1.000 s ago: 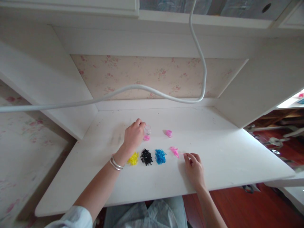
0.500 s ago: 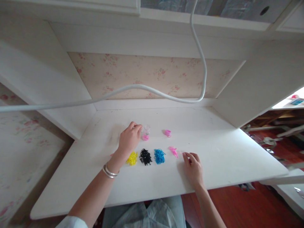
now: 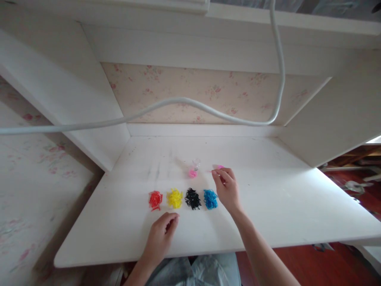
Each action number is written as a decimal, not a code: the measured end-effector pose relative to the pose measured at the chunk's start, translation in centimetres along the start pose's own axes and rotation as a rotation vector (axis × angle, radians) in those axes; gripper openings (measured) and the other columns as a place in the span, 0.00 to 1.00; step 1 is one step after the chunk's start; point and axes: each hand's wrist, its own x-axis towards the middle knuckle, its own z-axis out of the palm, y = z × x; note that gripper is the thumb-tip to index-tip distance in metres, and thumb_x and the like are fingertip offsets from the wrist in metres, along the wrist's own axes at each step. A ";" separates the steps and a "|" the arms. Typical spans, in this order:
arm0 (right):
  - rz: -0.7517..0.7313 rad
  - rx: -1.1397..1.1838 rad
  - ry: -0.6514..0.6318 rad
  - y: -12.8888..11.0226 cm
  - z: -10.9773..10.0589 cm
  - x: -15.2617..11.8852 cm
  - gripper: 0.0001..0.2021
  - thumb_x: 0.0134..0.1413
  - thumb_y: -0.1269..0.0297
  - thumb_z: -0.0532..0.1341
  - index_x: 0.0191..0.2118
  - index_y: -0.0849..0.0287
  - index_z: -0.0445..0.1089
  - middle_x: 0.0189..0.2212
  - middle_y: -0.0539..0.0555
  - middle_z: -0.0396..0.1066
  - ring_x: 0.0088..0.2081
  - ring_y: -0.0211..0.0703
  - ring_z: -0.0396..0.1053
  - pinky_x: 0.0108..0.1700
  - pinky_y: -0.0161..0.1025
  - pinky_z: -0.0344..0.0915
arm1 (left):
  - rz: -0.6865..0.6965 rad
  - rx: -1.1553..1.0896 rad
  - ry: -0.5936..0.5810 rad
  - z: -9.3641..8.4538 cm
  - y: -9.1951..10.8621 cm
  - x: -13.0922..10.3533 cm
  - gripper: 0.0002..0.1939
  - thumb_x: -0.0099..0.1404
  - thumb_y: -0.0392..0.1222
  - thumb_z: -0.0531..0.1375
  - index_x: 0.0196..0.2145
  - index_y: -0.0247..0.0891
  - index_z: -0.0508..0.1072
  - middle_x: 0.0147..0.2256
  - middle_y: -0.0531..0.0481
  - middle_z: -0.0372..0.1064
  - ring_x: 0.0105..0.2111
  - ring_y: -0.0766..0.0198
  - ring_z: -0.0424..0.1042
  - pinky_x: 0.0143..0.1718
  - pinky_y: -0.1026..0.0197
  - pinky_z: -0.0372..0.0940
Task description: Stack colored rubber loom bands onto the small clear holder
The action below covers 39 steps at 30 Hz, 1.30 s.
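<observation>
My right hand (image 3: 228, 188) is closed in a pinch on a thin pink rubber band (image 3: 210, 171), just right of a small clear jar (image 3: 196, 163). Pink material (image 3: 192, 173) shows at the jar's near end. Behind the right fingers a round pink piece (image 3: 219, 167) is partly covered. Near the front edge rests my left hand (image 3: 162, 234), its fingers curled closed; whatever they may hold is hidden. Between the hands lie small piles of rubber bands: red (image 3: 155, 200), yellow (image 3: 174, 198), black (image 3: 193, 198) and blue (image 3: 210, 199).
The white desk (image 3: 104, 222) has side panels and a floral back wall (image 3: 178, 85). A thick white cable (image 3: 184, 100) hangs across the view in front of the wall. Red flooring (image 3: 297, 262) shows beyond the desk's front edge.
My left hand has drawn back from the jar to the front edge. My right hand has moved up and left, now beside the jar and over the pink pile's spot. The view has shifted left.
</observation>
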 end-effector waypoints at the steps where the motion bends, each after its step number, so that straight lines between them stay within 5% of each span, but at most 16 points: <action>1: -0.032 -0.009 -0.015 -0.5 0.5 0.7 0.16 0.60 0.53 0.53 0.37 0.57 0.74 0.36 0.54 0.65 0.28 0.34 0.61 0.31 0.34 0.62 | 0.008 -0.002 0.001 0.0 -0.1 -0.1 0.15 0.68 0.48 0.51 0.39 0.41 0.74 0.31 0.51 0.73 0.29 0.66 0.70 0.31 0.67 0.65; 14: -0.188 -0.258 -0.081 -1.4 3.9 4.4 0.16 0.61 0.54 0.53 0.38 0.54 0.75 0.37 0.52 0.66 0.26 0.32 0.62 0.33 0.34 0.60 | 0.030 -0.020 -0.067 -0.4 0.3 0.4 0.14 0.69 0.46 0.48 0.36 0.40 0.72 0.31 0.51 0.70 0.31 0.66 0.68 0.34 0.65 0.63; 20: -0.189 -0.229 -0.097 -1.7 3.5 4.4 0.16 0.59 0.53 0.54 0.36 0.54 0.77 0.36 0.51 0.67 0.25 0.32 0.62 0.32 0.33 0.60 | 0.036 -0.020 -0.081 -0.4 0.1 0.4 0.14 0.69 0.46 0.48 0.36 0.40 0.72 0.31 0.52 0.69 0.31 0.66 0.68 0.35 0.65 0.62; 26: -0.148 -0.197 0.047 -2.0 1.1 3.7 0.16 0.59 0.53 0.54 0.35 0.56 0.76 0.35 0.52 0.67 0.26 0.33 0.60 0.32 0.34 0.61 | 0.053 -0.002 -0.077 -0.3 0.1 0.2 0.13 0.69 0.45 0.49 0.38 0.41 0.72 0.32 0.52 0.70 0.31 0.67 0.68 0.35 0.65 0.62; 32: 0.079 -0.215 0.050 2.4 -2.7 0.4 0.18 0.56 0.49 0.55 0.35 0.57 0.75 0.36 0.53 0.68 0.26 0.33 0.62 0.31 0.34 0.61 | 0.072 0.087 -0.079 0.3 0.9 0.2 0.13 0.69 0.43 0.49 0.38 0.41 0.72 0.32 0.52 0.70 0.30 0.67 0.68 0.31 0.66 0.61; 39: 0.372 -0.313 0.030 9.9 -7.0 -5.0 0.23 0.52 0.44 0.54 0.33 0.60 0.75 0.39 0.56 0.69 0.27 0.37 0.65 0.34 0.38 0.63 | 0.185 0.262 -0.178 3.4 5.1 1.2 0.11 0.68 0.39 0.49 0.35 0.43 0.72 0.32 0.52 0.70 0.32 0.66 0.70 0.35 0.66 0.62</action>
